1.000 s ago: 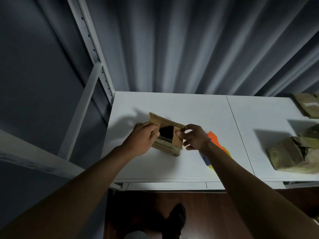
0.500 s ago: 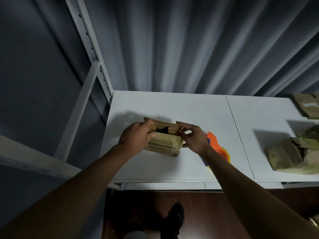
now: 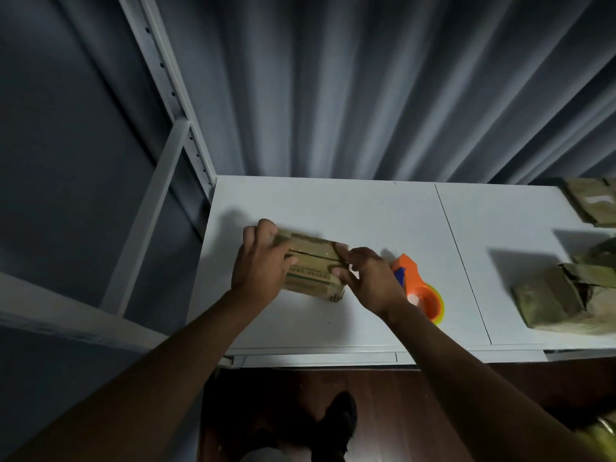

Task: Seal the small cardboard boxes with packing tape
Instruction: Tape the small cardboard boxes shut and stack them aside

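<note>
A small brown cardboard box rests on the white table, its top flaps folded down with a seam along the middle. My left hand grips the box's left end, fingers over the top edge. My right hand presses on its right end, thumb on the front face. An orange tape dispenser with a yellow-green roll lies on the table just right of my right hand, partly hidden by my wrist.
Several more cardboard boxes lie at the table's right side, one at the far right back. A white metal shelf frame stands to the left. Grey curtains hang behind the table. My shoe shows on the floor below.
The box's open flaps have been folded shut and the box lowered flat onto the table. Both hands stay on its ends.
</note>
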